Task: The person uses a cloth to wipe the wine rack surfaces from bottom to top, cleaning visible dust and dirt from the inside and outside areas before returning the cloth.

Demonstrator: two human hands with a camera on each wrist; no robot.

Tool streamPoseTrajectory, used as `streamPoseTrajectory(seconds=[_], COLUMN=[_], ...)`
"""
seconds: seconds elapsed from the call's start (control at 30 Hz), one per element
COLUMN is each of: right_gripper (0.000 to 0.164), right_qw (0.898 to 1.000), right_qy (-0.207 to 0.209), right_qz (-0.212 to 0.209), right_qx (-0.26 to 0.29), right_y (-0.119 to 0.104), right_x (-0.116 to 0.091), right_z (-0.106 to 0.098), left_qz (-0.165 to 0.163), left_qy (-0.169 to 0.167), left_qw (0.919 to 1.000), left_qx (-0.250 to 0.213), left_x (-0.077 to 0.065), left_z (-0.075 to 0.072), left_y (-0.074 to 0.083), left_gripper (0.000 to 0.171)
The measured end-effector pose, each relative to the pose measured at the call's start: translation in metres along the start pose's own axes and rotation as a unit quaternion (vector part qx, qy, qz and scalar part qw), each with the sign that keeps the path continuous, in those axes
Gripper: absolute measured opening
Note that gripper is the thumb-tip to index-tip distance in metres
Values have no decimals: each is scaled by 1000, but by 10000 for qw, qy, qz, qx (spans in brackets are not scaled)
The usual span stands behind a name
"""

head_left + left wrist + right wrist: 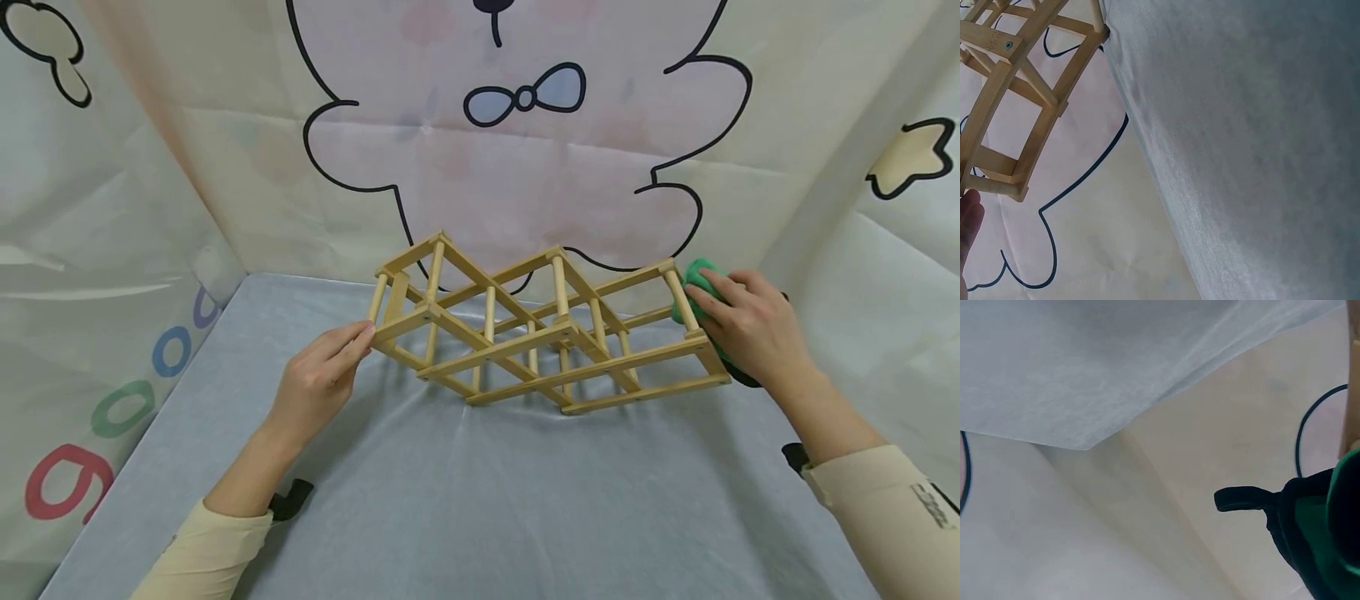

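A wooden lattice rack [495, 352], made of crossed flat slats joined by round dowels, is spread out sideways between both hands over the table. With thumb and fingertips, my left hand [318, 379] pinches the rack's left end. In the left wrist view, fingertips [970, 215] show at the end corner of the rack [1040, 144]. My right hand [753, 325] grips a green cloth [701, 271] against the end dowel on the right. Black trim and a small loop edge the cloth [1319, 531] in the right wrist view, where the right hand's fingers are hidden.
A pale grey-blue cloth covers the table [480, 508]. Behind it hangs a fabric backdrop [525, 167] with a cartoon animal and bow tie. Side panels [82, 275] with printed letters and shapes stand left and right. Black straps [291, 500] show near the wrists.
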State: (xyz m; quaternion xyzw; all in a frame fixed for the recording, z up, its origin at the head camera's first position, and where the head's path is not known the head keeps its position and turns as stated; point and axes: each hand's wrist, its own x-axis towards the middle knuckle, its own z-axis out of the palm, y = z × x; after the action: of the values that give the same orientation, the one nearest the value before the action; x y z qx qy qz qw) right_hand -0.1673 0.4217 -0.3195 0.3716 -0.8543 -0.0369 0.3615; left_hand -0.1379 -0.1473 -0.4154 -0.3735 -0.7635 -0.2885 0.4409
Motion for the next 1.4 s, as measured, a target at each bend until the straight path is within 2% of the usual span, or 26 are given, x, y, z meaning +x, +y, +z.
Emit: streamPoseTrajectory(seconds=[0.17,0.3,0.33,0.43,0.47,0.53,0.57,0.77,0.8,0.93,1.07,1.2,1.3,1.4], right_gripper=[60,62,60,27,28,48,59,61,58,26,38,42,41,41], right_qw=[9990,9981,9981,9985,9986,9989,9990,9990,9989,9984,9979,9948,9919,9918], right_qy=[-415,-565,-566,-476,-444,-377,-341,-94,-56,181,393,744,974,1059], right_qz=[54,51,35,0,-8,-15,-9,-18,-45,-172,-189,63,236,214], right_qx=[161,228,246,280,289,294,288,436,467,511,480,686,775,688], right_y=[5,8,8,8,7,6,5,1,2,7,9,0,-11,-23], right_x=[-12,-17,-18,-15,-13,-9,-6,10,13,27,48,72,90,106], right_z=[-4,-4,-4,-4,-4,-5,-5,-9,-11,-21,-40,-56,-62,-64], left_qz=[15,49,52,40,32,21,17,33,34,13,-13,-29,-42,-44], left_qy=[-2,19,23,22,17,8,6,-3,-7,-1,3,-9,-10,-7], left_qw=[10000,10000,10000,10000,10000,10000,10000,10000,10000,10000,10000,10000,10000,10000], left_qx=[5,42,45,49,44,44,44,67,68,82,66,30,17,3], left_x=[1,0,0,0,0,0,0,0,0,0,0,1,1,1], left_z=[0,0,0,0,0,0,0,-1,-1,-1,-1,-1,0,0], left_y=[-1,-1,-1,0,0,0,0,1,1,1,1,2,2,2], left_gripper=[29,28,28,28,28,28,28,29,29,28,29,29,29,29])
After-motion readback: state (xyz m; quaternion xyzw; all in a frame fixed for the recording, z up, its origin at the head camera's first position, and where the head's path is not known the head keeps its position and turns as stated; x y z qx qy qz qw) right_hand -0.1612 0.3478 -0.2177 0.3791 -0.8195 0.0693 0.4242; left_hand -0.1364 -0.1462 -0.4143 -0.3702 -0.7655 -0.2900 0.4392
